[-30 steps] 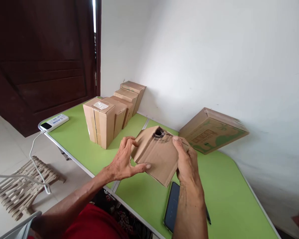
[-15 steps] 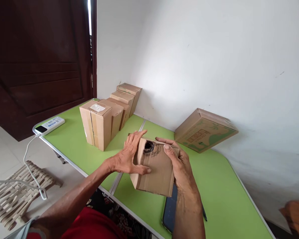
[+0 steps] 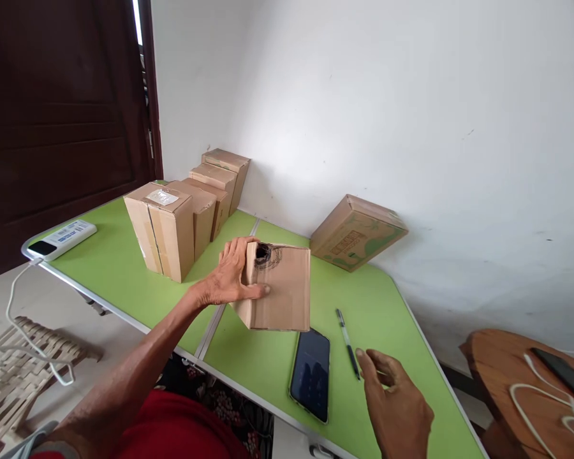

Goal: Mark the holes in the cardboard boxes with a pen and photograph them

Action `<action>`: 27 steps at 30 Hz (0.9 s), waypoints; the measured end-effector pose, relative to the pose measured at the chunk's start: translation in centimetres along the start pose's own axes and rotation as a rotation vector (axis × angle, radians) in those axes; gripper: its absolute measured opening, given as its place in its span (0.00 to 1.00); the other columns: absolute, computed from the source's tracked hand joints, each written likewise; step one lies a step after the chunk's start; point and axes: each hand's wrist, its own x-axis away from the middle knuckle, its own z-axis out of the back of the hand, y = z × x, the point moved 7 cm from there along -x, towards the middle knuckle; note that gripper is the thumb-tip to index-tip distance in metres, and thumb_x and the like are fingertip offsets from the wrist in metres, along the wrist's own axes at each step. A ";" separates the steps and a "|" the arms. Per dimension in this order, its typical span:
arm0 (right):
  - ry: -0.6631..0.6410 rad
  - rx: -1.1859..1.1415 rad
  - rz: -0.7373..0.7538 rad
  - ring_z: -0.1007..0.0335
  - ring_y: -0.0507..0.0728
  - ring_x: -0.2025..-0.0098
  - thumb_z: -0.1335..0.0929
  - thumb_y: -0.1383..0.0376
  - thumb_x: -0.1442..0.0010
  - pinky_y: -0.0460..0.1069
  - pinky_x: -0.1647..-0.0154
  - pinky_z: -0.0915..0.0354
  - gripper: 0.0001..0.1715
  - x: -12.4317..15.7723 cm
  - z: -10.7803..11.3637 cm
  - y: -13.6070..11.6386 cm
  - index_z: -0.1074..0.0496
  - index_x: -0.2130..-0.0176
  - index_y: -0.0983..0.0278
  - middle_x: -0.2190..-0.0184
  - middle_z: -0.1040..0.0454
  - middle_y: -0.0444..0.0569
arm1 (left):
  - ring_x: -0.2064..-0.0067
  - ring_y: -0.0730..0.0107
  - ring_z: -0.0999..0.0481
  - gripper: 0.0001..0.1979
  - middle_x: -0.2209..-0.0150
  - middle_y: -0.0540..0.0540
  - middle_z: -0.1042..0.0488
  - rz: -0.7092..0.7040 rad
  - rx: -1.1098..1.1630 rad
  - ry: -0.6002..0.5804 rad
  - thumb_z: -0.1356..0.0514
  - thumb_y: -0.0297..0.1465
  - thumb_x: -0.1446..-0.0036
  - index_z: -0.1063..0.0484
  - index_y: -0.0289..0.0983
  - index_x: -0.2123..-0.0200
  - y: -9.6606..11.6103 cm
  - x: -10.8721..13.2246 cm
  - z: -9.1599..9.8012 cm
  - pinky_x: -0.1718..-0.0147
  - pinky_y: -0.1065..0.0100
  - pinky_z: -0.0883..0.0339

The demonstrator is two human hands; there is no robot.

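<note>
My left hand [image 3: 234, 274] grips the left side of a small cardboard box [image 3: 284, 290], thumb on the near face and fingers over the far edge. A dark hole with black scribbled marks [image 3: 268, 256] shows near the box's upper left corner. The box is tilted above the green table [image 3: 382, 319]. Lower right, my right hand [image 3: 397, 401] is apart from the box, fingers loosely curled with a gap to the thumb and nothing visible in them. Just left of its fingertips lies a pen [image 3: 348, 344]. Below the box a phone [image 3: 310, 376] rests on the table.
Several cardboard boxes [image 3: 165, 229] stand in a row toward the wall at the left. A printed carton [image 3: 358, 236] leans against the wall. A white device with a cable [image 3: 64, 239] lies at the table's left corner. At right is a wooden stool [image 3: 502, 382] with cables.
My right hand has let go of the box and moved down to the right, near the pen. The left hand keeps hold of the box. The view has shifted right.
</note>
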 end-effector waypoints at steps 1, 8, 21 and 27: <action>-0.015 0.048 -0.013 0.21 0.75 0.56 0.37 0.34 0.56 0.66 0.47 0.32 0.38 -0.1 0.1 0.7 0.25 0.63 0.61 0.60 0.17 0.64 | 0.42 0.42 0.39 0.41 0.45 0.37 0.38 -0.002 -0.006 0.001 0.35 0.50 0.48 0.44 0.36 0.38 0.0 0.0 0.0 0.39 0.38 0.41; -0.055 0.043 -0.014 0.21 0.74 0.57 0.37 0.35 0.56 0.63 0.49 0.31 0.35 0.3 -1.9 0.9 0.26 0.65 0.59 0.62 0.17 0.62 | 0.41 0.41 0.38 0.41 0.43 0.36 0.38 -0.004 -0.040 -0.005 0.36 0.52 0.47 0.43 0.37 0.38 -0.1 -0.1 0.1 0.40 0.38 0.39; -0.091 -0.203 0.047 0.21 0.73 0.54 0.31 0.33 0.49 0.64 0.50 0.30 0.35 1.8 -3.3 -2.4 0.23 0.62 0.60 0.60 0.18 0.59 | 0.40 0.41 0.37 0.39 0.43 0.38 0.37 -0.021 -0.052 -0.005 0.35 0.49 0.47 0.42 0.39 0.38 0.0 -0.1 0.2 0.40 0.40 0.39; -0.059 -0.529 0.392 0.37 0.70 0.33 0.28 0.36 0.45 0.64 0.38 0.34 0.50 2.0 -4.5 -16.8 0.33 0.36 0.62 0.34 0.34 0.62 | 0.41 0.41 0.37 0.43 0.44 0.37 0.37 -0.022 -0.052 -0.016 0.34 0.52 0.49 0.42 0.36 0.38 0.3 -0.3 -0.2 0.40 0.39 0.38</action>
